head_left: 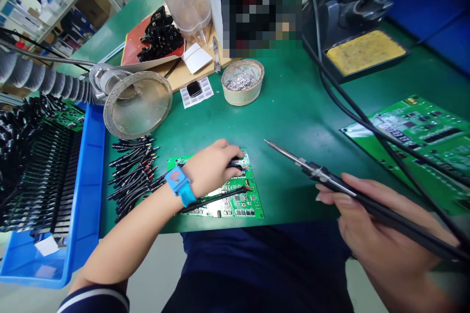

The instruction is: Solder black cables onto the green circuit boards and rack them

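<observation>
My left hand [213,166], with a blue wrist strap [179,186], reaches over a green circuit board [216,200]. Its thumb and fingers close on a black cable [235,165] whose thin coloured wire ends lie at the board's right edge. Another black cable [220,199] lies across the board, its red-tipped wires near the right side. My right hand [370,220] grips a soldering iron [330,181], whose metal tip points up and left, clear of the board. The left palm and wrist hide part of the board.
Black cables [134,171] lie left of the board. A blue bin [93,166] holds boards and cables. Behind stand a fume extractor hood [137,105], a tape roll [242,95] with metallic shavings inside, and a yellow sponge [367,51]. More circuit boards [422,132] sit right, beneath the iron's cord [352,107].
</observation>
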{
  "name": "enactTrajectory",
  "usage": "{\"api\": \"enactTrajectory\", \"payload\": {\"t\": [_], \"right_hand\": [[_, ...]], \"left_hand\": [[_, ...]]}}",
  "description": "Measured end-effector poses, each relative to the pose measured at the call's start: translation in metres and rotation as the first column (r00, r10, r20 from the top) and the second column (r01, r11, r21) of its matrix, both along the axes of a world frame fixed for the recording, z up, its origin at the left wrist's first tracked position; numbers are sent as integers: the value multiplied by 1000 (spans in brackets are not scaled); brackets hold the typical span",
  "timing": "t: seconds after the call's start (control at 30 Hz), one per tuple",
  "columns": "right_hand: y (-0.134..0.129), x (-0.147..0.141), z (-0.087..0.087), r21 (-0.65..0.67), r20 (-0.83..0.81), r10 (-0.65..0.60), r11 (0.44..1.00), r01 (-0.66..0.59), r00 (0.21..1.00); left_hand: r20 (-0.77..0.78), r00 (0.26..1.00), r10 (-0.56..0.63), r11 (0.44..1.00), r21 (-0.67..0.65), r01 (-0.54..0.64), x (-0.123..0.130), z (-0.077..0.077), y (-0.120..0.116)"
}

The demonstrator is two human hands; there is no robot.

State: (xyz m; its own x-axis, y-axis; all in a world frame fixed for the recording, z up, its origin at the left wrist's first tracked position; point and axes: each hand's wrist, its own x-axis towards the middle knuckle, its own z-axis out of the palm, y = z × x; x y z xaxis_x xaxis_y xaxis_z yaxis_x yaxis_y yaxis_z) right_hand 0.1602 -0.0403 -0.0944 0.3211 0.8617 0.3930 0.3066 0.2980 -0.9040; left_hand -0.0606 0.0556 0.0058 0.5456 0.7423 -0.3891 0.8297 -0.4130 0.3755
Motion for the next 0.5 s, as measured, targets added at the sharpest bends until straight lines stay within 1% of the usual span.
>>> {"api": "enactTrajectory", "payload": {"t": [0.07, 0.13, 0.23, 0.33, 0.43, 0.5], "right_hand": [[1, -2, 5, 5, -6, 33, 999, -33, 999], [3, -9, 14, -36, -74, 69, 997, -72, 995], [13, -29, 29, -94, -173, 126, 985, -143, 977], [27, -57, 41, -97, -196, 134, 983, -156, 971], [37, -81, 47, -179, -308, 112, 969, -173, 945], [38, -89, 48, -221, -368, 105, 955, -196, 924]], "left_hand": [[111, 992, 55, 998, -18, -53, -9, 4, -2], [184, 976, 117, 993, -23, -115, -16, 8, -6], [296, 936, 193, 974, 56, -218, -21, 13, -15], [383, 898, 216, 953, 118, -280, -19, 17, -25], [434, 858, 275, 916, 152, -370, -16, 16, -30], [456, 831, 317, 889, 161, -428, -13, 13, -31]]}}
